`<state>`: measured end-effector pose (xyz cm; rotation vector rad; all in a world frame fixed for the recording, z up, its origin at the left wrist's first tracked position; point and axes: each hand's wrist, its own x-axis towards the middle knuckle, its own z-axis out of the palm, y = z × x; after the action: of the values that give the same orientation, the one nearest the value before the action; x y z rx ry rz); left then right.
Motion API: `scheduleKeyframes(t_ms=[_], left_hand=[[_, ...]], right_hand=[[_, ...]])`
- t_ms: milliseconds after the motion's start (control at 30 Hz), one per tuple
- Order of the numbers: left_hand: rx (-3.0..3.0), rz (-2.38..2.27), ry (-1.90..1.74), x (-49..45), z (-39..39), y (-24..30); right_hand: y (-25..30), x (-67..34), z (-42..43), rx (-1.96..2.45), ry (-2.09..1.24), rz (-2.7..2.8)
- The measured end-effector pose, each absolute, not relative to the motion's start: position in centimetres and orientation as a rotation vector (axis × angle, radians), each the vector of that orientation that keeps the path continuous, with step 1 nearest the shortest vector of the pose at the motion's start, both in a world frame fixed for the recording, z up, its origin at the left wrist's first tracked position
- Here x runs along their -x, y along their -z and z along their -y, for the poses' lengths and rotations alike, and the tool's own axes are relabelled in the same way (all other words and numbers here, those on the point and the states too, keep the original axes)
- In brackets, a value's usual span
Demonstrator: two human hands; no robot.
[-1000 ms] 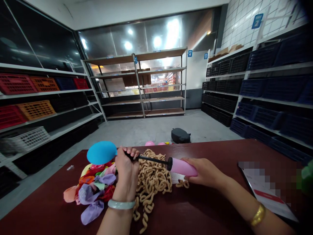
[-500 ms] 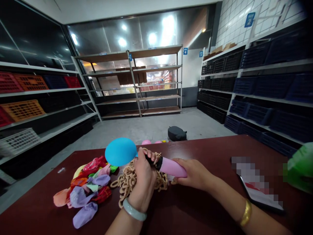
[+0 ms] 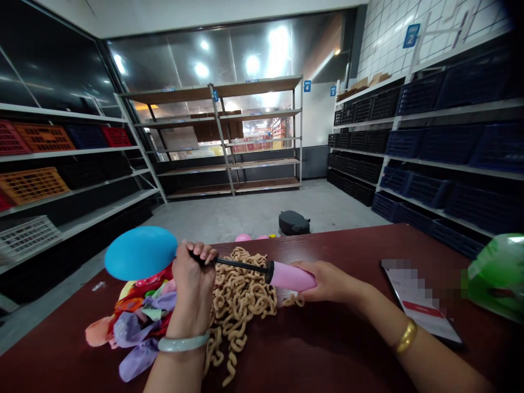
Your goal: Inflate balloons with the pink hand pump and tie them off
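My left hand (image 3: 194,278) is closed around the black handle of a balloon pump, beside a blue inflated balloon (image 3: 141,253). The balloon's neck is hidden by the fingers. A long stretch of black rod (image 3: 241,265) shows between the handle and the pump's pink barrel (image 3: 292,277). My right hand (image 3: 327,281) is wrapped round the barrel's far right end. Beneath the rod lies a heap of tan, curly, rope-like pieces (image 3: 243,289). Limp, uninflated balloons (image 3: 131,327) of several colours are piled left of my left wrist, partly covered by that arm.
On the right of the dark red table (image 3: 327,349) lie a phone (image 3: 421,305), its screen partly blurred, and a green and white plastic package (image 3: 499,275). A dark grey bag-like object (image 3: 293,222) and pink balloons (image 3: 243,238) are beyond the table. Shelves with crates line the sides.
My left hand has moved left with the pump handle and the blue balloon, drawing out the black rod. The balloon looks larger. My right hand stays on the barrel.
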<state>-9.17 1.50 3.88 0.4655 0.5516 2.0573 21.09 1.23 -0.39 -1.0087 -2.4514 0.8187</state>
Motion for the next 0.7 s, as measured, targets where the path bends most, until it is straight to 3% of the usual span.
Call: scheduleKeyframes(t_ms=[267, 700], left_hand=[[-0.466, -0.561, -2.054, 6.9, -1.8, -2.7], [-0.557, -0.603, -1.949, -0.3, -0.7, -0.3]], right_hand=[[0.6, -21.0, -1.0, 1.065, -0.657, 2.458], [1.3, -19.0, 0.2, 1.090, -0.726, 2.401]])
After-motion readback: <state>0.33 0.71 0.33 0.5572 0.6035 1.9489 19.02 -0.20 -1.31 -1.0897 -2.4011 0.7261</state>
